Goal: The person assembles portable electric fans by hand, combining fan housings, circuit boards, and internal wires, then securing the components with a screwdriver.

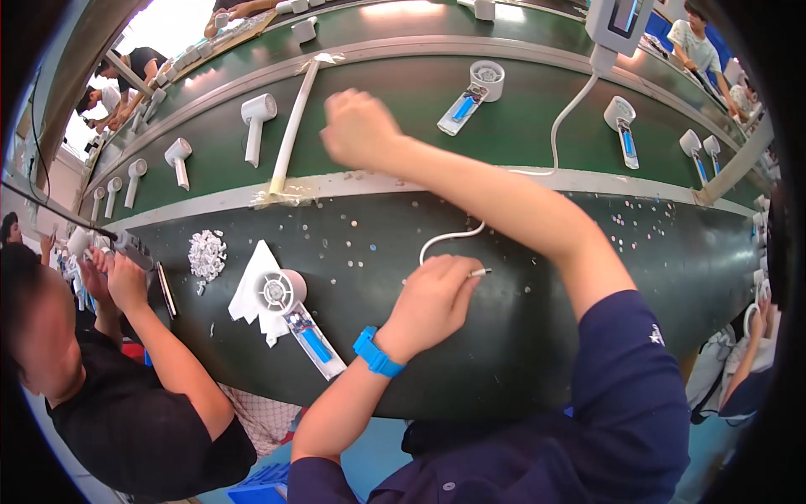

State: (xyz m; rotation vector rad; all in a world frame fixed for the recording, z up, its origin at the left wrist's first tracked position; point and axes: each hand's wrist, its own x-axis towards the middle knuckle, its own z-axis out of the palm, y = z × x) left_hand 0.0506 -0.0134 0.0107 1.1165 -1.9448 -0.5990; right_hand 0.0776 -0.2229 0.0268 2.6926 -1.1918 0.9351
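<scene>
My left hand [430,304], with a blue watch [379,352] on its wrist, is closed around a white cable [443,238] above the dark table. The plug [480,272] at the cable's end sticks out past the fingers. Reaching left across the green conveyor belt, my right hand [361,130] looks curled, but motion blurs its fingers; I cannot see anything in it. Left of my left hand lies a white handheld fan [281,288], its handle uncovered to show a blue battery [316,344] and wires. Part of it rests on a white sheet [252,290].
More handheld fans [474,92] lie along the belt. A white rod [295,126] is taped across it. A white device [617,29] hangs at upper right. Small white parts [206,255] are piled on the table. A co-worker [126,395] sits close at left.
</scene>
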